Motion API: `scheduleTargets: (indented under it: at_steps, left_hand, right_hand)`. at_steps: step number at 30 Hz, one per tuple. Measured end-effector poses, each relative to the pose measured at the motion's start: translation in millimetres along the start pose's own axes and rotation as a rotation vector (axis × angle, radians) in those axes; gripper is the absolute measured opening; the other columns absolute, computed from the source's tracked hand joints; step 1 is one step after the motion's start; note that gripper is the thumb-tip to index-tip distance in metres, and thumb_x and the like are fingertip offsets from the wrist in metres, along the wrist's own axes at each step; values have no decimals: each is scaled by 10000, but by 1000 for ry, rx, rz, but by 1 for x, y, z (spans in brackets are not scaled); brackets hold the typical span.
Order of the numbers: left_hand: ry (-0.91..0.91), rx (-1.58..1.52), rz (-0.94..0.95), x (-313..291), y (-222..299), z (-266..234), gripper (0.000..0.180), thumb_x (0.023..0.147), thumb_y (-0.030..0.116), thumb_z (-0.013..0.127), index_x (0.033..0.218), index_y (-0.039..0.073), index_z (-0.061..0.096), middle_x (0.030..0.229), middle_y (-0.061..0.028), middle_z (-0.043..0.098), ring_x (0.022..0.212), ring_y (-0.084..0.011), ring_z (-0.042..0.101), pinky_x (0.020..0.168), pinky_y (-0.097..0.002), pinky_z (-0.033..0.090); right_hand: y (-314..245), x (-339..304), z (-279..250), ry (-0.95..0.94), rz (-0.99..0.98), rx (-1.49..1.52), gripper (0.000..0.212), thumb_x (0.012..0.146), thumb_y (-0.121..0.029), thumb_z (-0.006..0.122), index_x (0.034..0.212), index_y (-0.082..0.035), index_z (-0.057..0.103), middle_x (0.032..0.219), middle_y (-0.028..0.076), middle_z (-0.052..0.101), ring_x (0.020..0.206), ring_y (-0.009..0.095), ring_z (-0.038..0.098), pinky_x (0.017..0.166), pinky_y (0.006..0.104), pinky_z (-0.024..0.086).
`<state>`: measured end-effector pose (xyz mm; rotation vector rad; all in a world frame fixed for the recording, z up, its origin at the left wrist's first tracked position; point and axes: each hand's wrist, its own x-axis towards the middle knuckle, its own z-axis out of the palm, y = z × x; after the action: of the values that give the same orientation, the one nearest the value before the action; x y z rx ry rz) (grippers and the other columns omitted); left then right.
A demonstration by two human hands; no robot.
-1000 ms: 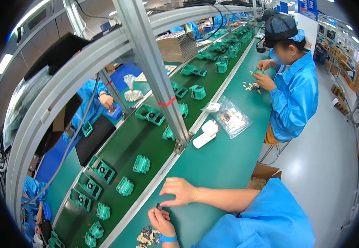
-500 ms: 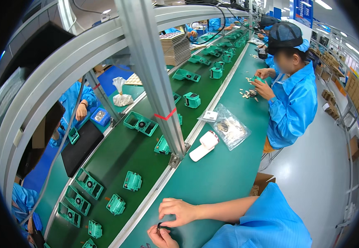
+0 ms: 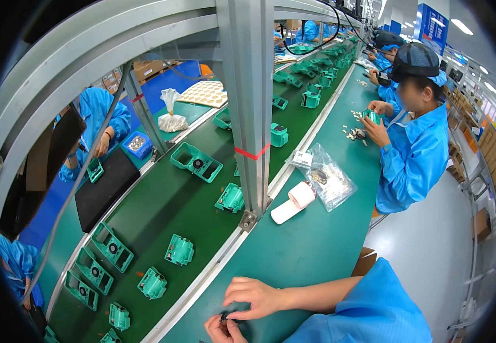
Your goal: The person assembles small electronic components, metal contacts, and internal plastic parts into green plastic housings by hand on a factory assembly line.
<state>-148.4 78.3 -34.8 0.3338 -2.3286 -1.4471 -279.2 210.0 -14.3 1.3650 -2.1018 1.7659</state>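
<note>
At the bottom of the view, my two hands meet over the near part of the green table. My left hand [image 3: 224, 331] enters at the lower edge with its fingers closed round a small black part [image 3: 224, 316]. My right hand [image 3: 254, 298] comes in from the right, its thumb and fingers curled down onto the same part. What kind of part it is cannot be made out, since the fingers cover most of it.
Left of the table runs a green conveyor [image 3: 162, 220] with several green plastic housings [image 3: 179, 250]. A metal post [image 3: 247, 114] rises beside it. Beyond lie a white and pink scanner-like device [image 3: 293, 203] and a plastic bag of small parts [image 3: 330, 180]. A co-worker [image 3: 413, 143] sits at the right.
The view has shifted, so the post and table things appear further right. My hands stay together on the small black part. The co-worker's hands still hold a green housing.
</note>
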Motion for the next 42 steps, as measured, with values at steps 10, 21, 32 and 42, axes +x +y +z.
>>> scheduleTargets:
  at_steps: [10, 21, 32, 42]
  left_hand:
    - [8, 9, 29, 9, 7, -2, 212, 931, 129, 557, 1077, -23, 541, 1039, -169, 478, 893, -271, 523, 808, -363, 442]
    - [76, 105, 170, 6, -12, 10, 234, 928, 71, 567, 1133, -26, 510, 1079, -128, 441, 788, -172, 534, 685, -274, 471]
    - [28, -60, 126, 7, -14, 10, 249, 932, 57, 557, 1157, -27, 490, 1122, -105, 409, 825, -148, 530, 720, -263, 472]
    - [12, 19, 126, 9, -13, 11, 249, 923, 70, 571, 1141, -25, 497, 1116, -112, 408, 804, -155, 522, 702, -262, 467]
  right_hand:
    - [9, -1, 6, 2, -60, -9, 137, 771, -147, 723, 858, -78, 643, 839, 38, 559, 788, 215, 509, 655, 324, 433]
    - [4, -3, 8, 121, 9, -260, 436, 752, -298, 764, 1118, -95, 642, 928, 47, 587, 813, 205, 536, 743, 318, 410]
    - [14, -9, 7, 68, -70, -28, 142, 783, -177, 736, 868, -91, 663, 857, 19, 561, 761, 191, 529, 692, 306, 402]
    - [9, -7, 8, 114, 62, -124, 212, 799, -233, 712, 910, -65, 644, 851, 17, 558, 778, 201, 531, 730, 324, 425]
